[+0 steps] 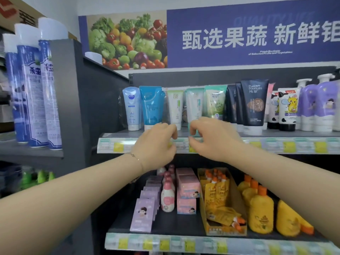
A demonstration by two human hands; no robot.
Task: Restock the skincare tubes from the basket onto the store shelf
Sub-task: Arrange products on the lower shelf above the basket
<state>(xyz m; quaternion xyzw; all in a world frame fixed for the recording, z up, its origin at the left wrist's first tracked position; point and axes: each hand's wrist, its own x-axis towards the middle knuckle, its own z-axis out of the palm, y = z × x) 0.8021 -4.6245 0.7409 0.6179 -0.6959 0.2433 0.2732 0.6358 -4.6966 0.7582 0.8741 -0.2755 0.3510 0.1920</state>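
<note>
Both hands reach the shelf (128, 134) edge — left hand (156, 144) with fingers curled together, apparently empty; right hand (211, 138) pinching the cap of a pale teal tube (194, 103), likely to square it in line. No basket in view — the other tubes stand cap-down so labels face out.

Light blue tube (132, 107), teal tube (151, 105), navy tube (253, 105), yellow bottles (261, 212), purple banner (257, 34)

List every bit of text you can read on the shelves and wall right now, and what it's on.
"甄选果蔬 新鲜" – blue wall banner; its small English subtitle is blurred.
"NIVEA" – pale blue tube.
"Pure Fountain 纯泉" and "深" – dark navy tube.
"杀虫" – blue spray cans; the fine print is unreadable.
Shelf price tags: too blurred.
</note>
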